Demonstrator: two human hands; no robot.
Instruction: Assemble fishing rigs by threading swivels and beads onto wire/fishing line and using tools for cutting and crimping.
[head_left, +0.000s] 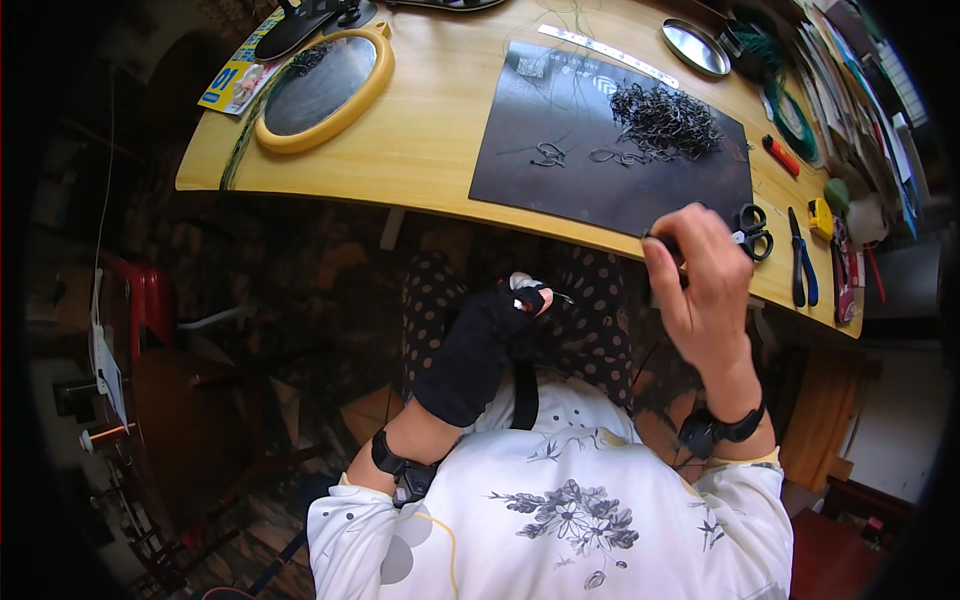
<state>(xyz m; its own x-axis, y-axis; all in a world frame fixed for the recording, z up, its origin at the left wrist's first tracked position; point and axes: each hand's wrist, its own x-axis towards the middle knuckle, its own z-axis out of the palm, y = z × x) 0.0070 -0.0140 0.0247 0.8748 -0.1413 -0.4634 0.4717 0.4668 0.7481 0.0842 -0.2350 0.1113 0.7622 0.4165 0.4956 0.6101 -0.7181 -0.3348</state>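
Note:
My left hand point(528, 299), in a black glove or sleeve with bare or wrapped fingertips, is closed above my lap. A small thin metal hook point(566, 298) sticks out from its pinched fingertips. At the table's front edge my right hand point(702, 278) is raised with fingers curled toward the thumb. Something dark shows between them, too hidden to name. Just beyond that hand lie black-handled scissors point(757, 238), partly covered by it. A heap of small dark hooks point(665, 122) rests on a black board point(600, 190), with a few loose hooks point(548, 154) nearer its left side.
A yellow-rimmed round mirror point(380, 85) with dark green strands lies on the wooden table point(430, 150). Along the right stand pliers point(801, 262), a red cutter point(780, 156), a yellow tape measure point(821, 218) and green line point(790, 125). A round metal lid point(696, 47) and white ruler point(607, 56) are farther back.

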